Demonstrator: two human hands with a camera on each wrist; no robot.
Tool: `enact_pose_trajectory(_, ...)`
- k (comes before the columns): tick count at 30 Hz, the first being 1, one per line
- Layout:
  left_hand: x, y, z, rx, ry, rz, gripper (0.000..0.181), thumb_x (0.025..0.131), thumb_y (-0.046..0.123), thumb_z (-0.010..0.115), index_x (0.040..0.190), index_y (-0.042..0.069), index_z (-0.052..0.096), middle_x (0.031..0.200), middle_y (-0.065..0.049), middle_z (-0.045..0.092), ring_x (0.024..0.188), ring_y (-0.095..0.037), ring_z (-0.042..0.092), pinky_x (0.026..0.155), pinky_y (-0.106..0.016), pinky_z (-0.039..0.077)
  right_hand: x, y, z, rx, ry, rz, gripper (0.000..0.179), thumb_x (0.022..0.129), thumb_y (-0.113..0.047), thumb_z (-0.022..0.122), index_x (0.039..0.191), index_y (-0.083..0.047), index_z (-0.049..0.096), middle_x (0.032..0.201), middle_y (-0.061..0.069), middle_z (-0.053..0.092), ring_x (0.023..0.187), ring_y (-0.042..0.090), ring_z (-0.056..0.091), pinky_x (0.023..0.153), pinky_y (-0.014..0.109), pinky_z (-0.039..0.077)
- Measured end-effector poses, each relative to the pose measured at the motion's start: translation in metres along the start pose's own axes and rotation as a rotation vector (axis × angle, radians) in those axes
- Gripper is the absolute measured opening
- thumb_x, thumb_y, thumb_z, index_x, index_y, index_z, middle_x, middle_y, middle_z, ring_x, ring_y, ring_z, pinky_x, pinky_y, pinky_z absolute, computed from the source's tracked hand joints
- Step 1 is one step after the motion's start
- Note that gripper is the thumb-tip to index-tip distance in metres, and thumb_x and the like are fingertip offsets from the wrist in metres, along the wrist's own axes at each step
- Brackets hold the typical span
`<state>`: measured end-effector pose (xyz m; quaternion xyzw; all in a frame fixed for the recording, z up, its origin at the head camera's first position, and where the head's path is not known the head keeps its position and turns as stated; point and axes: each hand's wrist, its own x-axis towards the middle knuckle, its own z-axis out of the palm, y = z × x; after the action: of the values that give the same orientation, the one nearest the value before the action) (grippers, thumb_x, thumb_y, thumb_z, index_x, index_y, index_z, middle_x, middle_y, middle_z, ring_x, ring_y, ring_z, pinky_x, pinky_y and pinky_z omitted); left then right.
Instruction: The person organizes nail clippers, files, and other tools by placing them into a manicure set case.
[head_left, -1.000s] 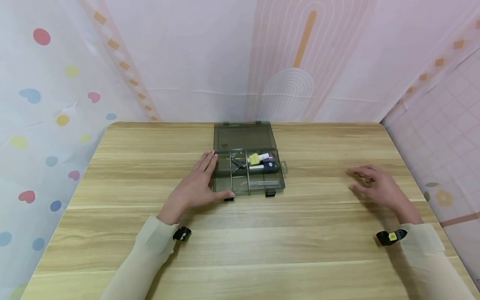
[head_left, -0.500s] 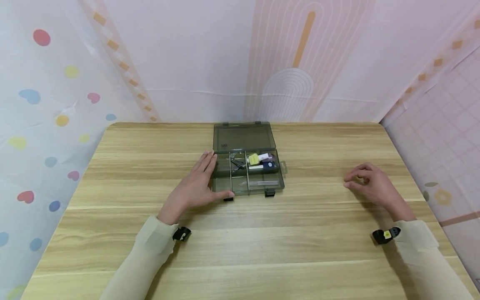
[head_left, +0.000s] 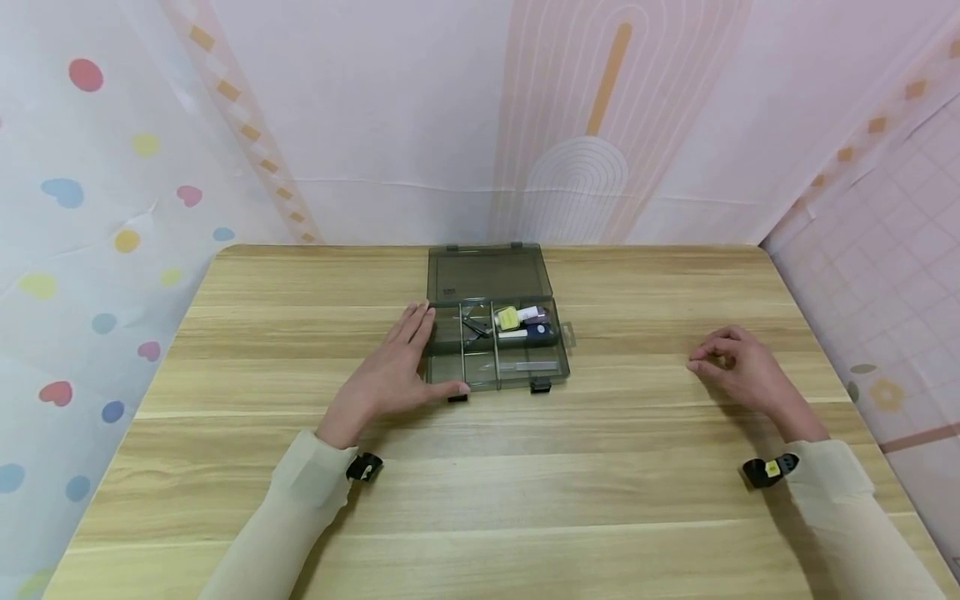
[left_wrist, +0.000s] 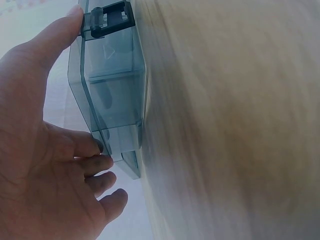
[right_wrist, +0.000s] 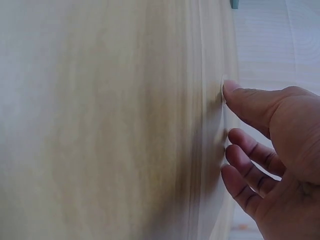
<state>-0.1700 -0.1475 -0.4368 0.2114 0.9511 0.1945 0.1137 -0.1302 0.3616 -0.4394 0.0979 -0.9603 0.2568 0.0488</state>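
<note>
A smoky clear plastic organizer box (head_left: 480,367) lies with its lid (head_left: 489,273) raised toward the wall. My left hand (head_left: 390,371) rests at its left side, fingers extended along the edge and thumb on the front rim beside a black latch (left_wrist: 112,20). My right hand (head_left: 742,371) is low over the table at the right. Its thumb and index finger meet in a pinch. In the right wrist view, a thin pale piece (right_wrist: 224,89) shows at the thumb tip; its kind is unclear. The other fingers curl loosely below.
Compartments hold a yellow-labelled item (head_left: 507,317), a white-capped bottle (head_left: 529,313), a dark blue item with a white end (head_left: 538,330), a small black tool (head_left: 477,327) and a slim clear strip (head_left: 528,366). The wood-grain table (head_left: 525,492) meets patterned cloth (head_left: 397,108) behind.
My right hand has shifted slightly left, and its thumb and index finger have come together from apart. The left hand and the box stay as they were.
</note>
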Motion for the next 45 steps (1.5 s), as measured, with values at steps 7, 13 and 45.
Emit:
enact_pose_trajectory(7, 0.0008, -0.0002, 0.0004, -0.003, -0.013, -0.015, 0.131, 0.078, 0.087, 0.06, 0.166, 0.007, 0.003, 0.175, -0.008, -0.004, 0.162, -0.027, -0.006, 0.13, -0.051, 0.018, 0.0025, -0.001, 0.0008, 0.008, -0.017, -0.011, 0.005, 0.09, -0.014, 0.08, 0.094, -0.011, 0.078, 0.105, 0.011, 0.064, 0.084, 0.018, 0.051, 0.067, 0.019, 0.04)
enact_pose_trajectory(13, 0.0013, -0.0006, 0.0005, -0.005, -0.02, -0.018, 0.131, 0.078, 0.087, 0.06, 0.166, 0.008, 0.003, 0.175, -0.007, -0.005, 0.162, -0.026, -0.007, 0.13, -0.051, 0.018, 0.0049, -0.0022, 0.0035, -0.019, 0.006, -0.015, 0.005, 0.09, -0.012, 0.08, 0.09, -0.008, 0.078, 0.102, 0.011, 0.065, 0.082, 0.019, 0.053, 0.066, 0.02, 0.041)
enact_pose_trajectory(45, 0.0016, -0.0008, 0.0013, 0.006, -0.001, 0.0, 0.131, 0.078, 0.086, 0.061, 0.165, 0.005, 0.006, 0.175, -0.011, -0.002, 0.162, -0.028, -0.005, 0.131, -0.051, 0.017, -0.0003, 0.0068, -0.0031, 0.046, -0.044, -0.056, 0.02, 0.094, -0.007, 0.074, 0.112, -0.011, 0.079, 0.11, 0.009, 0.063, 0.085, 0.004, 0.054, 0.066, 0.018, 0.046)
